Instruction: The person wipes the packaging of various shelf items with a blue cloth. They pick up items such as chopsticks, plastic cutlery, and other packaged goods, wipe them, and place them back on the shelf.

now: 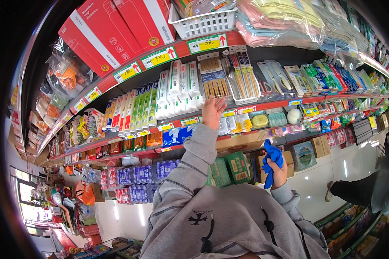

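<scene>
My left hand [213, 111] is raised to the middle shelf, palm up with fingers apart, at the lower end of a clear pack of wooden chopsticks [214, 76]; whether the fingertips touch it I cannot tell. To its left lie white wrapped packs [180, 84], stacked in rows. A white plastic basket [246, 99] with long packs of chopsticks stands on the right. Lower down, in front of my body, my right hand [277, 171] is closed around a crumpled blue cloth [272, 158].
Red boxes [116, 32] and bagged towels [278, 22] fill the upper shelf. Red shelf edges with price tags [199, 43] curve across the view. Green cartons [238, 168] and packs of bottles [142, 174] sit below. Another person's leg [350, 191] shows at right, near a low rack [343, 226].
</scene>
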A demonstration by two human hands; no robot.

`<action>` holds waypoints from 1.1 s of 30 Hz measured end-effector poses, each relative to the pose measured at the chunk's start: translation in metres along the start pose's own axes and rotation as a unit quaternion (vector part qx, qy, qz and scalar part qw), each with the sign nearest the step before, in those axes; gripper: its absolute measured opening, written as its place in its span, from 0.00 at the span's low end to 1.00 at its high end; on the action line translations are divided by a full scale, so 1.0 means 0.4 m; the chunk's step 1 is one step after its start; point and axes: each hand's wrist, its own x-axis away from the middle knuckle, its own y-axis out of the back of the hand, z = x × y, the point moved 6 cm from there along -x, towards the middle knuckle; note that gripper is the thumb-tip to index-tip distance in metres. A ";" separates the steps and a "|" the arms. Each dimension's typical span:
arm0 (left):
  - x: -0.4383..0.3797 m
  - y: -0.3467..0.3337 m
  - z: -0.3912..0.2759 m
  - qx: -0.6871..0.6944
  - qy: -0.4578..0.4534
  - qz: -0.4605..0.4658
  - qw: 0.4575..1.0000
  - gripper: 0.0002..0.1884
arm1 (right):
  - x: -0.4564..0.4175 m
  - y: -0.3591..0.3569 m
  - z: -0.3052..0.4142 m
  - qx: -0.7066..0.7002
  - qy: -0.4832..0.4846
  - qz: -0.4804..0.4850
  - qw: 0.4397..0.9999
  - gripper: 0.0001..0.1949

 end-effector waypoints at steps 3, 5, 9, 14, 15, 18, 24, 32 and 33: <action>-0.040 0.007 0.015 -0.082 0.028 -0.028 0.996 0.15 | 0.005 0.031 -0.002 0.004 0.015 -0.016 1.000 0.16; -0.067 0.031 0.013 -0.134 0.045 -0.035 0.989 0.15 | 0.007 0.041 -0.005 0.005 0.020 -0.021 1.000 0.16; -0.108 0.012 0.008 -0.087 0.032 0.000 0.996 0.19 | 0.013 0.053 -0.003 -0.002 0.019 -0.026 0.999 0.16; -0.140 -0.003 0.020 0.013 0.001 -0.056 0.998 0.16 | 0.016 0.054 0.017 0.000 0.027 -0.034 0.999 0.15; -0.138 -0.009 0.023 0.013 -0.003 -0.061 0.998 0.16 | 0.017 0.054 0.020 -0.002 0.026 -0.040 0.999 0.15; -0.133 -0.024 0.030 0.020 -0.006 -0.071 0.997 0.16 | 0.019 0.058 0.023 -0.004 0.025 -0.049 0.998 0.15; -0.140 -0.031 0.035 0.018 0.019 -0.043 0.999 0.18 | 0.019 0.058 0.033 -0.002 0.030 -0.046 0.998 0.15; -0.183 0.031 0.031 0.016 0.010 -0.036 0.999 0.21 | 0.016 0.071 0.034 -0.001 0.020 -0.052 0.998 0.16; -0.185 0.026 0.030 0.024 0.010 -0.030 0.999 0.21 | 0.016 0.076 0.033 -0.004 0.017 -0.053 0.998 0.16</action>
